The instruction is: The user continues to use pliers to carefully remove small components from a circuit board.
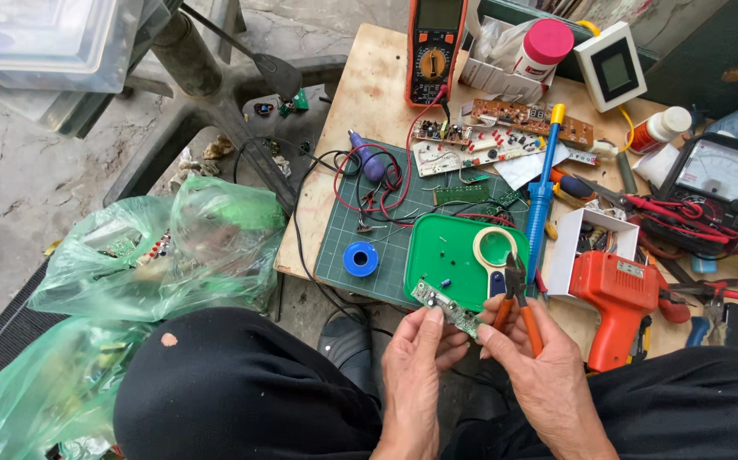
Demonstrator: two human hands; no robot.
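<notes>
A head-worn camera looks down at a person seated at a cluttered wooden board (360,102) that serves as a workbench.

Low in the centre of the frame, the left hand (411,362) pinches a narrow green circuit board (445,307) between thumb and fingers. The board's long axis runs diagonally, from upper left to lower right, and its upper end overlaps the near edge of a green plastic tray (445,251). The right hand (543,366) is closed around orange-handled pliers (518,302); the dark tip points up, just beside the circuit board's lower right end.

A roll of pale tape (494,247) lies in the tray. Left of the tray, a blue spool (360,258) sits on a dark green cutting mat (343,226).

Packages and cases sit along the top of the frame: a white bottle with a pink cap (543,47), a small white bottle with an orange label (660,129), a square white box with a dark screen (611,66), and an orange-cased meter (433,51) at the top centre. A dial meter with a pale face (720,170) sits at the far right. An orange soldering gun (620,298) lies right of the tray, beside a small white box (594,234). A blue and yellow solder pump (542,192) stands lengthwise above the tray.

At the left, green plastic bags (156,247) rest on the concrete floor (20,179). The only open room lies between the bags and the board's left edge, and just in front of the tray above the person's lap.
</notes>
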